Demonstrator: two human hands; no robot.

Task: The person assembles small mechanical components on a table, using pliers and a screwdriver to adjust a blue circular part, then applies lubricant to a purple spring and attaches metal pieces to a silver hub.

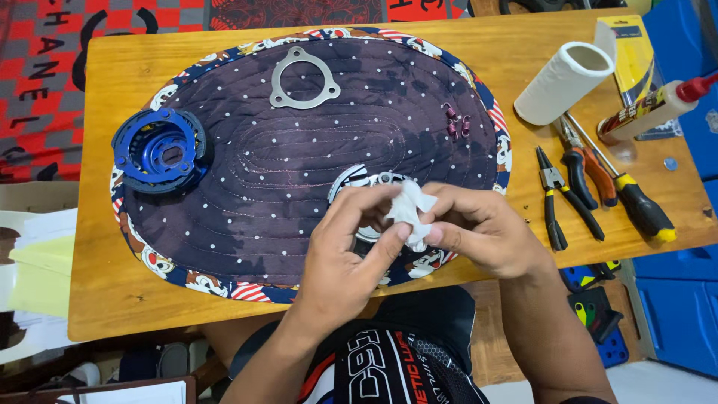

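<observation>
Crumpled white paper tissue [410,212], quilted cloth mat [299,172]

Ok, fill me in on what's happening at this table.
A person sits at a wooden table with both hands over a dark quilted mat. The left hand and right hand hold a small crumpled white tissue between them, above a round metal part that they mostly hide. A blue round part sits at the mat's left edge, a flat metal plate and two small springs farther back. Pliers, a screwdriver, a paper roll and a glue bottle lie to the right.
</observation>
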